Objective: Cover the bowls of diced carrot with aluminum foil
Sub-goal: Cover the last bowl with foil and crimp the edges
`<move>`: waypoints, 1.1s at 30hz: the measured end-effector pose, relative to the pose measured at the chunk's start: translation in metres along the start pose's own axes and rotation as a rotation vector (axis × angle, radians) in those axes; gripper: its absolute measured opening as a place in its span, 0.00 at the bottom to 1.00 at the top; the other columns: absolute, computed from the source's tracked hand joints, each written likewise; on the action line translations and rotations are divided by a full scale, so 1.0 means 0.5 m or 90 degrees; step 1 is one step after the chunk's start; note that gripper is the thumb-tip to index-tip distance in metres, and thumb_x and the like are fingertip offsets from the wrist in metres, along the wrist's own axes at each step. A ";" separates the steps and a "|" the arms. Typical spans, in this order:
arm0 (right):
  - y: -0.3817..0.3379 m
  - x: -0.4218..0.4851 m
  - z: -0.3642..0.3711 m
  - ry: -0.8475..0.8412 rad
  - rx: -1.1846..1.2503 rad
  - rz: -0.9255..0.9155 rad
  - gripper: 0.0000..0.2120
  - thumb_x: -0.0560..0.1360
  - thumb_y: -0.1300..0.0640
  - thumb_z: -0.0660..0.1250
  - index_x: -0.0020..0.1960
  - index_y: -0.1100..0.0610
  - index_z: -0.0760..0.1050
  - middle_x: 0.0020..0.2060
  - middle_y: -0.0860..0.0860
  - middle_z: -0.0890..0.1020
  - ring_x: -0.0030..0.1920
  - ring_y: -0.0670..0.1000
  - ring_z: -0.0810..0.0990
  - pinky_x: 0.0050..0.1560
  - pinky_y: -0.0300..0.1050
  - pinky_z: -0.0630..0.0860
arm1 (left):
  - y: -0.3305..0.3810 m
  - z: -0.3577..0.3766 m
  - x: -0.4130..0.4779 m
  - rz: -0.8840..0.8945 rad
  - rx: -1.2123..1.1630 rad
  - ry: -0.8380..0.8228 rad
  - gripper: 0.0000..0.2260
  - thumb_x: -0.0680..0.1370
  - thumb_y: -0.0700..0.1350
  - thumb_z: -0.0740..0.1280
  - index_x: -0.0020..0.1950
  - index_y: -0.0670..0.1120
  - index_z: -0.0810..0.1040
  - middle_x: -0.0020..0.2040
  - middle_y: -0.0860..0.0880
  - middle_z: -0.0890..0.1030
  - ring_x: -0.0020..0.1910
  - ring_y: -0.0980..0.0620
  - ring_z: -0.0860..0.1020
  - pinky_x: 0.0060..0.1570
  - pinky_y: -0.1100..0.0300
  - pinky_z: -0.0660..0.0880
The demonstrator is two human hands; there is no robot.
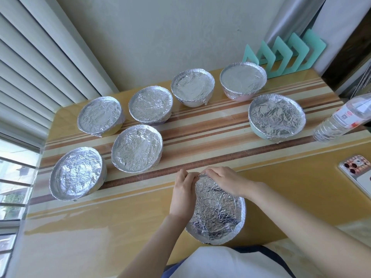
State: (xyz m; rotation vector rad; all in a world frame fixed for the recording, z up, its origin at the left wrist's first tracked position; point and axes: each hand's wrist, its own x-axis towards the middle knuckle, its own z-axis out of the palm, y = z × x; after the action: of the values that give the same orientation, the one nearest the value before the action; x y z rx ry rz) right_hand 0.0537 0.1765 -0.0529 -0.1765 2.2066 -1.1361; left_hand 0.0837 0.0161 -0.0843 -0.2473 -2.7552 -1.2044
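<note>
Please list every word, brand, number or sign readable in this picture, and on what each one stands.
No text can be read here.
Plastic bottle label: printing and a square code, too blurred to read.
Phone case: checked pattern only, no words.
Foil: no marks.

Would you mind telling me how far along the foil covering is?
Done: seven foil-covered bowls sit across the table. In hand: the left hand and right hand pinch foil at the far rim of the near bowl. Left: finishing that rim; no uncovered bowl is visible.
</note>
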 end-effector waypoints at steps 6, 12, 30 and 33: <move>0.004 -0.011 0.001 0.086 -0.020 -0.015 0.16 0.83 0.53 0.51 0.66 0.55 0.70 0.40 0.46 0.79 0.39 0.38 0.77 0.39 0.29 0.68 | 0.001 -0.008 0.004 -0.033 -0.016 0.021 0.08 0.77 0.37 0.60 0.48 0.38 0.78 0.43 0.46 0.73 0.39 0.55 0.70 0.40 0.68 0.67; 0.013 -0.010 0.006 0.134 -0.095 -0.033 0.16 0.82 0.57 0.54 0.66 0.61 0.70 0.27 0.46 0.70 0.21 0.40 0.69 0.28 0.32 0.67 | 0.001 -0.011 0.007 -0.042 -0.030 0.018 0.08 0.78 0.39 0.59 0.48 0.41 0.78 0.42 0.50 0.78 0.39 0.55 0.73 0.37 0.67 0.67; 0.027 -0.012 0.012 0.155 0.060 0.015 0.16 0.82 0.55 0.52 0.67 0.57 0.69 0.49 0.49 0.80 0.45 0.47 0.77 0.45 0.34 0.68 | -0.006 -0.022 0.005 -0.146 -0.050 0.048 0.07 0.77 0.35 0.63 0.48 0.41 0.81 0.38 0.49 0.82 0.38 0.58 0.74 0.36 0.76 0.65; 0.038 -0.011 0.017 0.182 0.058 0.018 0.17 0.82 0.55 0.52 0.68 0.55 0.69 0.50 0.57 0.81 0.41 0.52 0.77 0.43 0.43 0.70 | -0.007 -0.023 0.004 -0.189 -0.060 0.062 0.07 0.78 0.36 0.63 0.48 0.41 0.81 0.36 0.50 0.81 0.39 0.54 0.75 0.36 0.72 0.66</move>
State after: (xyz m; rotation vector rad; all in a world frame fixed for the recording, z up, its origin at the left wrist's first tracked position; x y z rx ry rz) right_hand 0.0662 0.1846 -0.0687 0.0593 2.3883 -1.3116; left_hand 0.0813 0.0053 -0.0786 0.2158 -2.7216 -1.3745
